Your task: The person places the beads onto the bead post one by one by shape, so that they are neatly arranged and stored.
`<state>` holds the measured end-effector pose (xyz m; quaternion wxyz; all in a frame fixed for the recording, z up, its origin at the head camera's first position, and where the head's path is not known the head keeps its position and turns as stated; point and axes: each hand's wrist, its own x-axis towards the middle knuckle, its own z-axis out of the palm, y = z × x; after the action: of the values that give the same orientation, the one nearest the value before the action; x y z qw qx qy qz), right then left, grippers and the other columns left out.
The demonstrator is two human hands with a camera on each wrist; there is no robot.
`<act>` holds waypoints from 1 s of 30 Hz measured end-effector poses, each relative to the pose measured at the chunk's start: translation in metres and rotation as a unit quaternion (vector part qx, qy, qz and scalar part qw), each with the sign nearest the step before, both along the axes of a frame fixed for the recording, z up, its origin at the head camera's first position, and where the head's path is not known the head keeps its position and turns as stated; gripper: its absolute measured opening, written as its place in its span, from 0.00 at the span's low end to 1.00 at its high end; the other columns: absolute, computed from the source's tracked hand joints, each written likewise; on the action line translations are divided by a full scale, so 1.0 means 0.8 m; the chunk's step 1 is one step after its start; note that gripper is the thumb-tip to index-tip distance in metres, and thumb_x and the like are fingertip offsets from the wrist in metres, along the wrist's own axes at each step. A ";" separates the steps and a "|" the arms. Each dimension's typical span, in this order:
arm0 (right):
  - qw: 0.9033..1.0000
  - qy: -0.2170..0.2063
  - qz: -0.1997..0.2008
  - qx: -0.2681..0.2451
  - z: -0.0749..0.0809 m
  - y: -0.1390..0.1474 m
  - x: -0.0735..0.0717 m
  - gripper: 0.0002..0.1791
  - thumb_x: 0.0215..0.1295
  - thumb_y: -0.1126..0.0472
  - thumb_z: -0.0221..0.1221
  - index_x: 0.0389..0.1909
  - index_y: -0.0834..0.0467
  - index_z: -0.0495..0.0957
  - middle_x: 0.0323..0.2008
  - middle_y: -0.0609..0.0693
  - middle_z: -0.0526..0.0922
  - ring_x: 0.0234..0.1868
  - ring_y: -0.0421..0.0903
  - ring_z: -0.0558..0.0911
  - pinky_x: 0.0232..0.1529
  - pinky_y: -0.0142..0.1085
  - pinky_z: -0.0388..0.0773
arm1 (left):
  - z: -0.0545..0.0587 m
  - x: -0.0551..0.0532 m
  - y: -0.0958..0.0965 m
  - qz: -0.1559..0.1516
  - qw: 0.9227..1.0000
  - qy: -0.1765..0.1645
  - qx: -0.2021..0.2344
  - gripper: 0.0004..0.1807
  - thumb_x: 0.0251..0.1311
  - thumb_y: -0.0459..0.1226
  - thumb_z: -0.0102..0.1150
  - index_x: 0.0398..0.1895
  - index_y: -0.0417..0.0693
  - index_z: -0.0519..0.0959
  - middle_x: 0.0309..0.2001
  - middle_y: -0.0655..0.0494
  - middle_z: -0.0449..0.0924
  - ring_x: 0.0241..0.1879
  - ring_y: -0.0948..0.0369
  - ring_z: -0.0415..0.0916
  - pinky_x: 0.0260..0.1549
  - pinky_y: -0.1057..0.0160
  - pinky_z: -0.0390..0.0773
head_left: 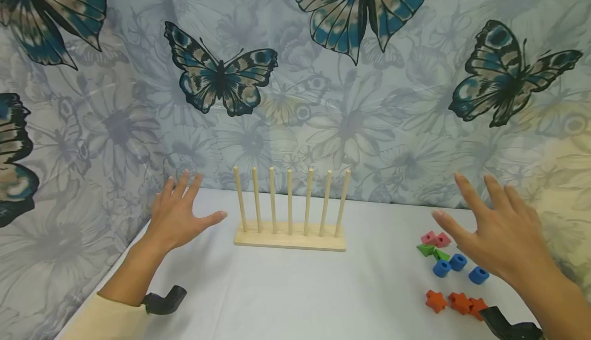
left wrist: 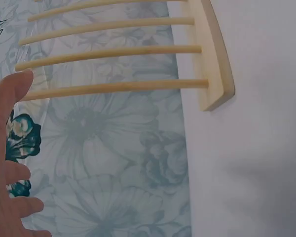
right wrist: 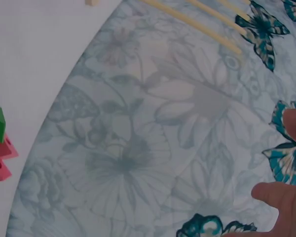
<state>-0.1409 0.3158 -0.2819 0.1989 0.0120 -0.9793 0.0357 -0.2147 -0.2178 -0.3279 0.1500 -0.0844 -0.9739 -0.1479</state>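
A wooden peg rack (head_left: 290, 242) with several upright dowels stands at the middle of the white table. To its left, my left hand (head_left: 177, 222) is raised with fingers spread and touches nothing; in the left wrist view its thumb (left wrist: 20, 85) appears in front of the dowel tips. My right hand (head_left: 500, 232) hovers with spread fingers at the right, above and beside several small beads. These are pink beads (head_left: 435, 239), green triangular beads (head_left: 433, 252), blue cylinder beads (head_left: 441, 268) and orange star beads (head_left: 436, 301). Part of the right hand hides what lies beneath it.
A cloth with butterflies and flowers (head_left: 286, 124) hangs behind and beside the white table (head_left: 286, 294). Black wrist mounts (head_left: 165, 300) show below both hands. The beads lie in loose groups near the table's right side.
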 end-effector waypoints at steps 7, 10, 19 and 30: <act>1.000 0.013 0.023 -0.015 -0.006 0.003 0.003 0.50 0.64 0.33 0.52 0.77 0.54 0.43 0.69 0.77 0.45 0.64 0.81 0.46 0.58 0.73 0.39 | -0.026 -0.008 0.006 -0.035 0.998 -0.002 0.043 0.60 0.50 0.69 0.58 0.77 0.44 0.48 0.74 0.35 0.41 0.69 0.31 0.36 0.58 0.28 0.42; 0.998 0.024 0.042 -0.030 -0.010 0.004 0.004 0.49 0.64 0.35 0.54 0.76 0.55 0.45 0.68 0.77 0.47 0.64 0.80 0.47 0.59 0.73 0.39 | -0.039 -0.011 0.007 -0.040 0.997 -0.012 0.065 0.60 0.50 0.68 0.59 0.77 0.44 0.48 0.74 0.36 0.41 0.69 0.31 0.36 0.59 0.28 0.42; 0.992 0.034 0.078 -0.091 -0.032 0.007 0.010 0.47 0.64 0.42 0.59 0.77 0.51 0.47 0.70 0.72 0.48 0.67 0.78 0.44 0.55 0.76 0.38 | -0.074 -0.018 0.011 -0.048 0.990 -0.039 0.131 0.59 0.49 0.63 0.66 0.76 0.43 0.50 0.74 0.38 0.43 0.70 0.33 0.37 0.58 0.27 0.43; 0.971 0.044 0.157 -0.176 -0.074 0.021 0.017 0.43 0.62 0.57 0.64 0.75 0.53 0.53 0.68 0.72 0.56 0.63 0.78 0.54 0.59 0.73 0.39 | -0.114 -0.033 0.025 -0.107 0.964 -0.098 0.223 0.56 0.50 0.52 0.72 0.76 0.42 0.50 0.74 0.39 0.48 0.71 0.38 0.42 0.62 0.33 0.50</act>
<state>-0.1276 0.3324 -0.3412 0.2331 0.1316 -0.9337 0.2379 -0.2412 -0.1982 -0.4187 0.0518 -0.1376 -0.9115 -0.3842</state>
